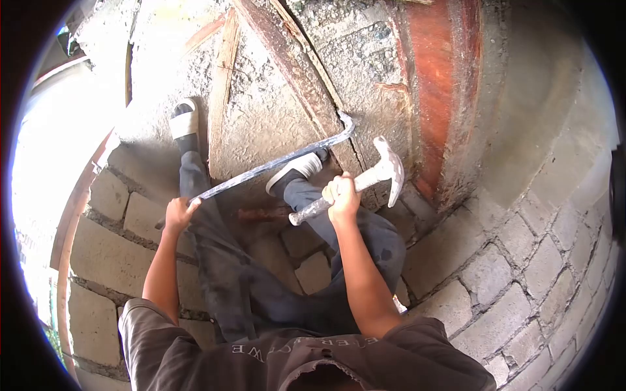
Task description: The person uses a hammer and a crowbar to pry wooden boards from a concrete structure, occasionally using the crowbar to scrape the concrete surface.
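Note:
My left hand [180,214] is closed around the lower end of a long, scuffed pry bar [267,165], which slants up to the right. Its hooked tip sits at the dark gap beside a long wooden beam [290,65]. In my right hand [341,196] is a worn claw hammer [390,168], gripped partway along its handle with the head up and to the right. The hammer is held apart from the bar, over my bent leg.
Rough concrete with timber strips lies ahead, including a reddish board [430,85]. My sandaled feet [185,120] rest on it, the right one just below the bar. Block walls [495,280] curve round on the right and left. A loose wood piece [262,214] lies between my legs.

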`<state>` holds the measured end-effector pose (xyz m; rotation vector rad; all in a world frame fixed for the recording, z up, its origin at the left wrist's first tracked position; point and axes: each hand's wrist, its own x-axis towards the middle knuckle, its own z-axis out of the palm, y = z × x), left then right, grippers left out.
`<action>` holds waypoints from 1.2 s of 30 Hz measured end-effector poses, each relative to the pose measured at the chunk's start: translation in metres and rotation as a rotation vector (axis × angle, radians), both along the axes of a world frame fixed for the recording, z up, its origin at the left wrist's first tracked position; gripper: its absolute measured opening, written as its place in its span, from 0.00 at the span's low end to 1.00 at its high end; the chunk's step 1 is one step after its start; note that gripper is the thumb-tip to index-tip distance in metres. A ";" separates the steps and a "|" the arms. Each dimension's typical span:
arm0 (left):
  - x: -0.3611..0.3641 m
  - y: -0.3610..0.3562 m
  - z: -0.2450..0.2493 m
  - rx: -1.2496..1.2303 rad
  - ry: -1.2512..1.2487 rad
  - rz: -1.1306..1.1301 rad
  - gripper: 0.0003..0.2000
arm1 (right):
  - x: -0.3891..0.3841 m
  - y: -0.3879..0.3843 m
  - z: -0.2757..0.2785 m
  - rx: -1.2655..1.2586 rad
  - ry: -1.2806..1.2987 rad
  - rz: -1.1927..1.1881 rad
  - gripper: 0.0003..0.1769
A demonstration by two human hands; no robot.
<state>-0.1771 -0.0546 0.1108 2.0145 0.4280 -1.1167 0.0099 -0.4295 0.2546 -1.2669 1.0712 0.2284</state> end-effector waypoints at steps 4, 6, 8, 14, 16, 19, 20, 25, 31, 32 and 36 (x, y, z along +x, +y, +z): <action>-0.005 -0.007 -0.012 -0.002 -0.038 -0.002 0.30 | 0.008 -0.008 0.008 -0.002 0.170 0.122 0.13; -0.001 -0.007 -0.011 -0.004 -0.030 0.014 0.30 | 0.006 -0.008 0.011 0.033 -0.012 0.050 0.11; 0.002 -0.006 -0.015 -0.003 -0.023 0.037 0.31 | 0.004 0.000 0.010 0.073 -0.003 -0.048 0.10; 0.005 -0.002 -0.040 -0.021 -0.087 0.010 0.31 | 0.003 0.001 0.013 0.031 -0.066 0.135 0.16; 0.001 0.000 -0.050 0.002 -0.124 -0.024 0.30 | 0.003 0.007 0.005 -0.009 0.056 0.007 0.16; 0.000 -0.002 -0.064 0.014 -0.042 -0.012 0.31 | -0.001 0.005 -0.002 0.122 0.354 0.160 0.12; 0.002 -0.002 -0.065 0.010 -0.046 -0.012 0.31 | 0.000 0.005 -0.004 0.057 0.363 0.172 0.11; -0.012 -0.007 -0.048 0.054 -0.075 -0.015 0.29 | -0.006 0.011 -0.018 0.028 0.294 0.151 0.13; -0.005 -0.026 0.064 0.124 0.057 0.116 0.29 | -0.005 -0.001 -0.023 0.053 0.263 0.069 0.14; -0.008 -0.028 0.071 0.215 0.085 0.016 0.29 | -0.004 -0.003 -0.024 0.050 0.267 0.069 0.14; -0.018 -0.035 0.103 0.236 0.092 0.078 0.32 | -0.004 -0.009 -0.021 0.051 0.273 0.072 0.13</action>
